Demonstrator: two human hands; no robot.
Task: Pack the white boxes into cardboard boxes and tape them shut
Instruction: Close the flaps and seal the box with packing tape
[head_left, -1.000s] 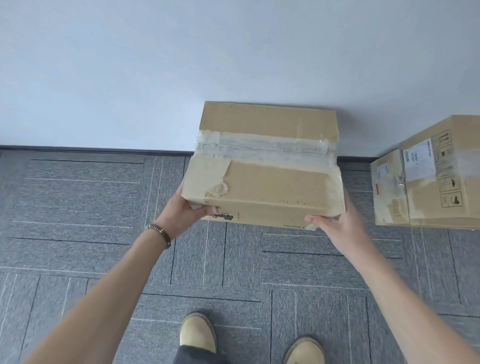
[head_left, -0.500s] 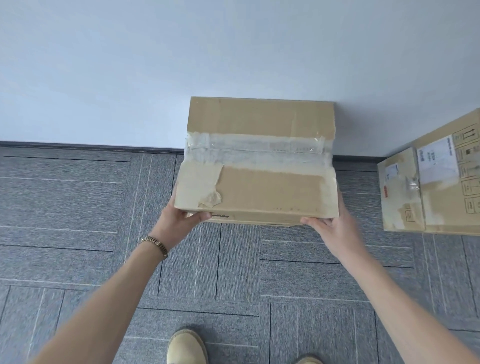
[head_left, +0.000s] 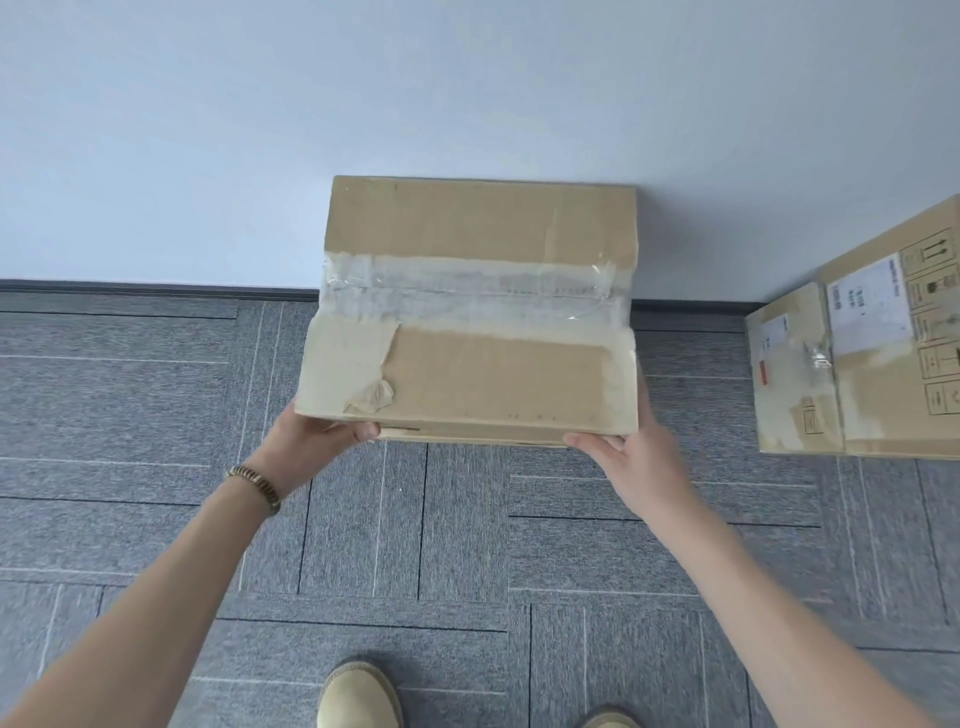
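Observation:
I hold a brown cardboard box (head_left: 483, 374) in front of me above the carpet, its far edge close to the white wall. Clear tape (head_left: 467, 293) runs across its closed top seam, and a torn paper patch sits at its near left corner. My left hand (head_left: 311, 447) grips the box's near left corner from below, thumb on the front face. My right hand (head_left: 631, 462) grips the near right corner, fingers under the bottom edge. No white boxes are in view.
A second taped cardboard box (head_left: 872, 358) with white labels stands on the floor at the right, against the wall. Grey carpet tiles (head_left: 156, 415) cover the floor. My two tan shoes (head_left: 358, 696) show at the bottom edge. The white wall (head_left: 467, 93) fills the upper half.
The box has levelled out and moved forward toward the wall, both hands keeping their grip. The labelled box has slid toward the right edge of the view.

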